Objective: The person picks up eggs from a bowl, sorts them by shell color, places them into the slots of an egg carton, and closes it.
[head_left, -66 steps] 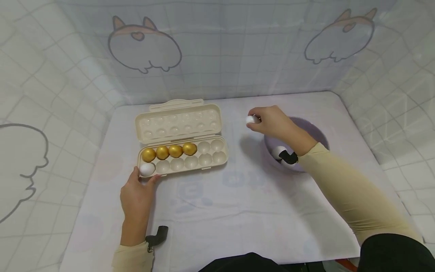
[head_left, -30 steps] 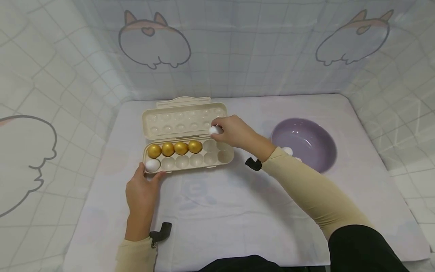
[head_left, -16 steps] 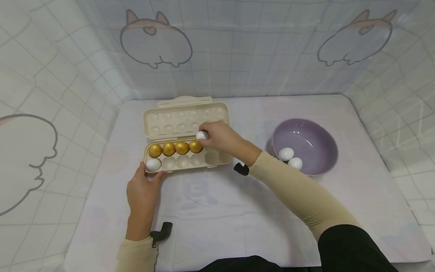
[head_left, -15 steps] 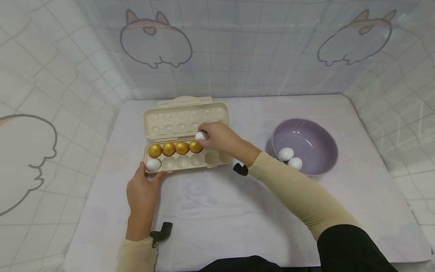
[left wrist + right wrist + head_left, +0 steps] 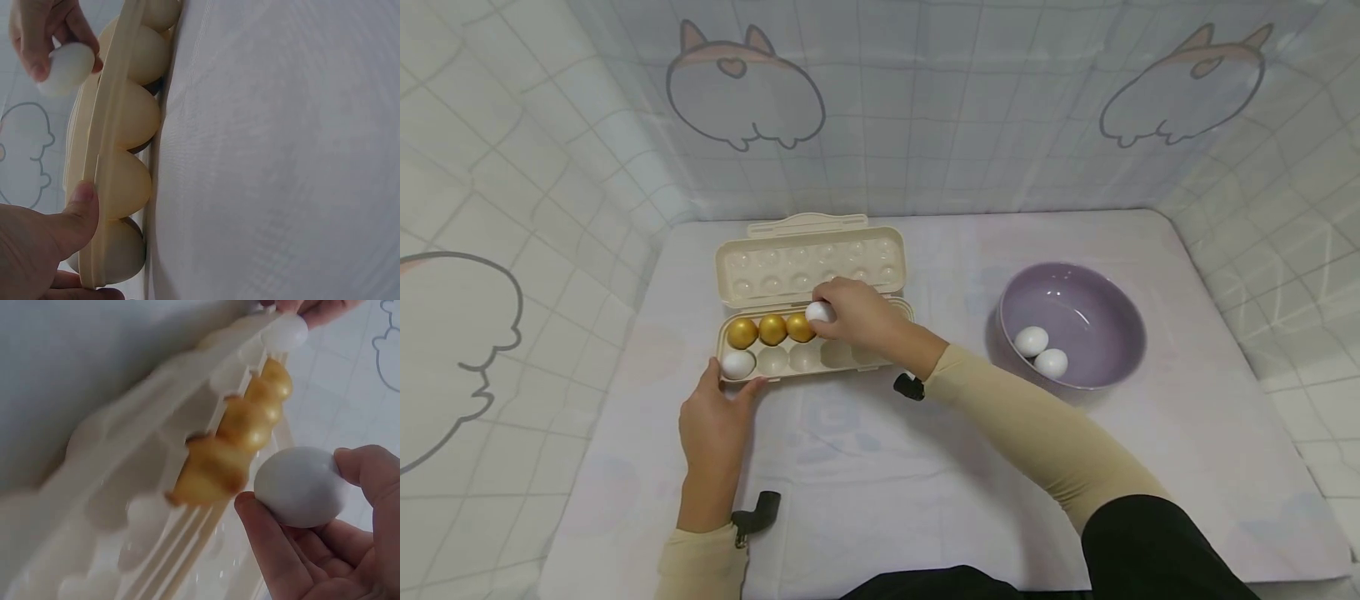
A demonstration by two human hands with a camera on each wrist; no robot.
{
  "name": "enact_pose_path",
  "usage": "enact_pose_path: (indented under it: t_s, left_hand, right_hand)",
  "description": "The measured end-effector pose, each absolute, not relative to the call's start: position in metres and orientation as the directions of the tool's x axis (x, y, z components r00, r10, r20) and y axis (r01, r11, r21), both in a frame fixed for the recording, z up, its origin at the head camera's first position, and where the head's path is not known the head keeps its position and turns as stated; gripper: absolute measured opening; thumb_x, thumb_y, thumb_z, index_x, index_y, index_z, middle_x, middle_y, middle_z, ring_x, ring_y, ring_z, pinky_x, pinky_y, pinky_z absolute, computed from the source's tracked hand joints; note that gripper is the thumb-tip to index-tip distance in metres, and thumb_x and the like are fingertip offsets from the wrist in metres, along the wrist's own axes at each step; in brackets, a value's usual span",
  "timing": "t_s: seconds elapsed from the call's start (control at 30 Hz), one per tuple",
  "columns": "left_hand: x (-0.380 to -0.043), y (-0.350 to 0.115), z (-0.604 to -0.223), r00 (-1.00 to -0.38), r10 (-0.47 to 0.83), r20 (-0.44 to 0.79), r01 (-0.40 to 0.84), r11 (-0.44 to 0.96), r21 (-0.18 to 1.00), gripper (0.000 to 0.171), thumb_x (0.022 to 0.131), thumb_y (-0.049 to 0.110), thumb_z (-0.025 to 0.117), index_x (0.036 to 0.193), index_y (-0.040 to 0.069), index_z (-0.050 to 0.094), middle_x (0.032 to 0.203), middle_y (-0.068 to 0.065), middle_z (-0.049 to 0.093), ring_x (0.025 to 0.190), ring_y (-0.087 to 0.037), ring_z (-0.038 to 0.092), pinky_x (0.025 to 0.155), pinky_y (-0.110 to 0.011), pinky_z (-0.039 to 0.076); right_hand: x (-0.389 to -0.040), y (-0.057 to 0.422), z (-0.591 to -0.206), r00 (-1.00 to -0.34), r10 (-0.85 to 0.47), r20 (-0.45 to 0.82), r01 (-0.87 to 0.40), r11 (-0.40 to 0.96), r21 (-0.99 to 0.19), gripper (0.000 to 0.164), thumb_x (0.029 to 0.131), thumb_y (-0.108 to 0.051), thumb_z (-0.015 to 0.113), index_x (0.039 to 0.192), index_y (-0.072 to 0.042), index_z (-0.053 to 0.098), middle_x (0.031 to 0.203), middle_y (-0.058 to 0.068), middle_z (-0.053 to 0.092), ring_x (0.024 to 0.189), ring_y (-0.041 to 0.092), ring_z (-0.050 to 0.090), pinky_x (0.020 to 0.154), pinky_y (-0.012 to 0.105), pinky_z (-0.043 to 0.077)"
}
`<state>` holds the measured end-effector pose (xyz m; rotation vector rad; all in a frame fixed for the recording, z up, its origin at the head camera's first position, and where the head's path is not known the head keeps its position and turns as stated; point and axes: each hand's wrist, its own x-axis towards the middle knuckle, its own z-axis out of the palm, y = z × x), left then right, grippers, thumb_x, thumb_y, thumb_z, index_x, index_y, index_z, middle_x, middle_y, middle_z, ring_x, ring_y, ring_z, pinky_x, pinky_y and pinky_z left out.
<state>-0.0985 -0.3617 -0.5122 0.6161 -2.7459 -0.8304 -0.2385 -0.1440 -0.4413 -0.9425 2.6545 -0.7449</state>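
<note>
**Q:** What is the function of the left hand [image 5: 715, 421]?

**A:** Its fingers are clamped on the near-left corner of the egg carton [image 5: 803, 358], thumb on the front edge, the others round the left end. This grip presumably stops the carton from sliding or tipping.

**Q:** And the right hand [image 5: 863, 315]?

**A:** Thumb and fingertips pinch the held white egg [image 5: 818, 312] above the carton. Gripping the sides leaves much of the shell uncovered, presumably for clearance from neighbouring eggs.

**Q:** Where are the remaining items?

**A:** Four gold-coloured eggs [image 5: 772, 329] occupy the carton's far row from the left; the right wrist view shows all four. The seated white egg [image 5: 738, 364] fills the leftmost near cup. The lid [image 5: 786, 265] lies folded back on the carton's far side, keeping the cups accessible. Well to the carton's right, the purple bowl [image 5: 1108, 321] confines two loose white eggs [image 5: 1032, 341] that could otherwise roll.

**Q:** Markings?

**A:** No brand or label is readable. The tablecloth [image 5: 925, 500] bears a pale print [image 5: 831, 418] in front of the carton, possibly a letter, but too faint to confirm. The backdrop [image 5: 962, 108] behind it shows corgi outlines [image 5: 745, 96].
</note>
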Motion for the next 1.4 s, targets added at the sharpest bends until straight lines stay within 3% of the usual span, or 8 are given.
enact_pose_path:
  t_s: [0.2,0.47,0.67,0.9,1.07,1.27,1.4]
  left_hand:
    - [-0.099,-0.361,-0.514,-0.894,-0.438,0.094,-0.314,0.763,0.564,0.084,0.085,0.029,0.090,0.150,-0.010,0.051,0.139,-0.036,0.062,0.125,-0.054,0.064,0.101,-0.066,0.053]
    - [-0.099,-0.362,-0.513,-0.893,-0.439,0.099,-0.316,0.768,0.556,0.083,0.086,0.029,0.090,0.149,-0.010,0.051,0.139,-0.036,0.062,0.124,-0.055,0.064,0.100,-0.066,0.053]
    - [-0.100,-0.362,-0.511,-0.893,-0.444,0.078,-0.331,0.763,0.555,0.083,0.087,0.029,0.089,0.150,-0.009,0.050,0.138,-0.036,0.063,0.123,-0.055,0.064,0.100,-0.067,0.053]
    - [-0.101,-0.362,-0.512,-0.892,-0.443,0.089,-0.327,0.769,0.550,0.083,0.086,0.027,0.089,0.149,-0.010,0.051,0.136,-0.036,0.065,0.122,-0.055,0.065,0.098,-0.067,0.053]
    - [-0.100,-0.361,-0.511,-0.892,-0.438,0.108,-0.317,0.778,0.543,0.082,0.085,0.028,0.090,0.147,-0.011,0.053,0.132,-0.036,0.067,0.118,-0.057,0.066,0.094,-0.068,0.054]
    - [-0.100,-0.362,-0.513,-0.890,-0.438,0.129,-0.305,0.782,0.544,0.081,0.085,0.027,0.090,0.146,-0.011,0.054,0.130,-0.036,0.068,0.116,-0.058,0.067,0.092,-0.069,0.054]
    - [-0.100,-0.363,-0.514,-0.887,-0.441,0.135,-0.300,0.774,0.558,0.080,0.085,0.026,0.090,0.146,-0.010,0.054,0.131,-0.036,0.066,0.116,-0.059,0.066,0.093,-0.070,0.053]
  right_hand:
    - [-0.228,-0.163,-0.445,-0.757,-0.652,-0.041,-0.544,0.664,-0.513,0.034,0.102,-0.038,0.070,0.125,-0.012,0.070,0.119,0.002,0.071,0.104,0.015,0.065,0.087,0.026,0.056]
    - [-0.220,-0.181,-0.453,-0.730,-0.683,-0.005,-0.597,0.641,-0.483,0.036,0.101,-0.042,0.070,0.125,-0.015,0.071,0.119,-0.002,0.072,0.107,0.012,0.066,0.094,0.028,0.055]
    - [-0.215,-0.192,-0.461,-0.705,-0.710,0.005,-0.652,0.645,-0.398,0.034,0.100,-0.047,0.070,0.122,-0.021,0.071,0.118,-0.005,0.072,0.107,0.011,0.066,0.085,0.026,0.056]
    - [-0.212,-0.200,-0.470,-0.669,-0.743,0.019,-0.692,0.613,-0.380,0.037,0.102,-0.041,0.071,0.128,-0.015,0.070,0.126,-0.003,0.074,0.122,0.016,0.066,0.109,0.028,0.049]
    - [-0.210,-0.203,-0.479,-0.647,-0.760,0.063,-0.722,0.583,-0.372,0.033,0.103,-0.036,0.070,0.129,-0.016,0.069,0.122,-0.002,0.074,0.117,0.017,0.067,0.106,0.029,0.051]
    - [-0.204,-0.210,-0.486,-0.629,-0.773,0.083,-0.751,0.576,-0.323,0.041,0.106,-0.037,0.066,0.143,-0.020,0.065,0.128,-0.002,0.072,0.118,0.015,0.068,0.105,0.027,0.053]
    - [-0.202,-0.216,-0.493,-0.624,-0.778,0.079,-0.755,0.573,-0.320,0.040,0.107,-0.036,0.064,0.144,-0.021,0.063,0.125,0.000,0.071,0.112,0.014,0.068,0.099,0.026,0.055]
